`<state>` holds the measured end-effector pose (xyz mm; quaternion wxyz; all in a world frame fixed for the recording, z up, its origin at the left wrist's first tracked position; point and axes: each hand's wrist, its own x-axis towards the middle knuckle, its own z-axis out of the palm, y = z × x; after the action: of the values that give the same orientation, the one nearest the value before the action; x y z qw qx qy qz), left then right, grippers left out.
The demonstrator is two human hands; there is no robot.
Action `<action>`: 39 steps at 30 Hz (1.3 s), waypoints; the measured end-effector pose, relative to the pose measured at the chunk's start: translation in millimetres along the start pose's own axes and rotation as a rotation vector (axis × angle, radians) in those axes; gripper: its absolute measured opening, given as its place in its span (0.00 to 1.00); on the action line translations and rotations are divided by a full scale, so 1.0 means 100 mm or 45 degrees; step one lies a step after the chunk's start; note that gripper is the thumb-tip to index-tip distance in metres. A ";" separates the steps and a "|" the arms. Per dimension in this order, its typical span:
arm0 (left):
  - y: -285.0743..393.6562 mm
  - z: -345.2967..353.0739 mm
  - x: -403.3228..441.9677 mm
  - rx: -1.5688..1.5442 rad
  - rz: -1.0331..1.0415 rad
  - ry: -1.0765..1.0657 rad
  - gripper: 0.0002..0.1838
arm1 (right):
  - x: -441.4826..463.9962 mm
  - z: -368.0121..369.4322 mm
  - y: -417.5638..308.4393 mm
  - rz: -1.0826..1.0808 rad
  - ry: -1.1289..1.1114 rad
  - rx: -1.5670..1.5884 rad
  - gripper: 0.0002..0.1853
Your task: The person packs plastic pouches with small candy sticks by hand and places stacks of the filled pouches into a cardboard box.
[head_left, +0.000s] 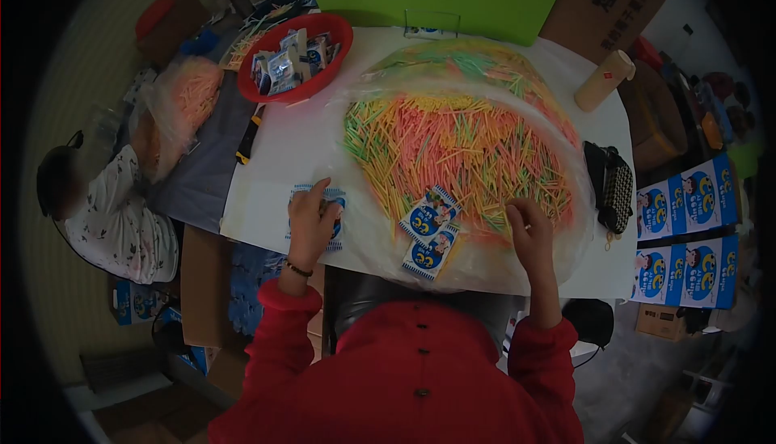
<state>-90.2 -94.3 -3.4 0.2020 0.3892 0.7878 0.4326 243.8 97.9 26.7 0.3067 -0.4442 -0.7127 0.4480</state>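
A large clear plastic bag (558, 133) lies spread on the white table, holding a heap of thin pink, yellow and green sticks (461, 145). My left hand (309, 222) rests over a blue-and-white packet (335, 234) left of the bag, thumb and index finger apart. At the heap's right front edge is my right hand (533, 238), its fingers curled in a pinch. A tiny pale spot shows at those fingers, too small to name. Between my hands, two blue-and-white printed packets, an upper one (428, 215) and a lower one (430, 252), lie overlapping on the bag's near edge.
A red bowl (343, 60) of packets stands at the back left, near a yellow-and-black cutter (250, 135). A cardboard tube (602, 82) and black pouch (608, 185) are on the right. Printed boxes (687, 270) sit beyond. Another person (121, 209) works at the left.
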 end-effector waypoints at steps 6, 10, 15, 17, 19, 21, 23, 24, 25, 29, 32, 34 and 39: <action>0.59 0.52 0.02 0.680 0.608 0.199 0.22 | 0.42 0.69 -0.03 -0.453 0.152 -0.855 0.23; 0.59 1.14 0.07 0.519 0.572 0.008 0.16 | 0.50 0.91 -0.09 -0.392 0.166 -1.110 0.29; 0.42 1.13 0.20 0.226 0.412 -0.059 0.11 | 0.43 0.60 0.08 -0.257 0.188 -0.827 0.30; 0.30 1.08 0.27 0.203 0.553 0.049 0.09 | 0.39 0.51 0.10 -0.029 0.121 -0.962 0.31; 0.27 1.07 0.28 0.248 0.535 0.035 0.09 | 0.35 0.62 0.08 -0.110 0.131 -1.074 0.30; 0.34 1.07 0.29 0.298 0.523 0.019 0.10 | 0.33 0.77 0.08 -0.188 0.143 -1.179 0.29; 0.48 1.05 0.28 0.293 0.638 0.218 0.10 | 0.38 0.91 0.14 -0.310 0.227 -1.217 0.27; 0.51 1.01 0.28 0.293 0.639 0.213 0.10 | 0.42 0.92 0.18 -0.306 0.228 -1.216 0.27; 0.54 0.95 0.28 0.234 0.649 0.204 0.10 | 0.46 0.89 0.21 -0.209 0.083 -1.117 0.24; 0.43 0.82 0.35 -0.009 0.535 0.127 0.09 | 0.50 0.56 0.28 0.015 -0.211 -0.872 0.17; 0.28 0.76 0.37 -0.173 0.402 0.033 0.07 | 0.40 0.28 0.31 0.325 -0.363 -0.170 0.11; 0.32 0.76 0.33 -0.391 0.270 -0.059 0.07 | 0.30 0.23 0.30 0.304 -0.256 0.009 0.10; 0.37 0.92 0.29 -0.971 -0.031 -0.258 0.07 | 0.18 0.26 0.45 -0.039 0.104 0.435 0.10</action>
<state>-31.6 -11.5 -22.0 0.4140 0.3176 0.5512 0.6511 231.1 113.9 -24.4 0.4133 -0.3926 -0.6197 0.5395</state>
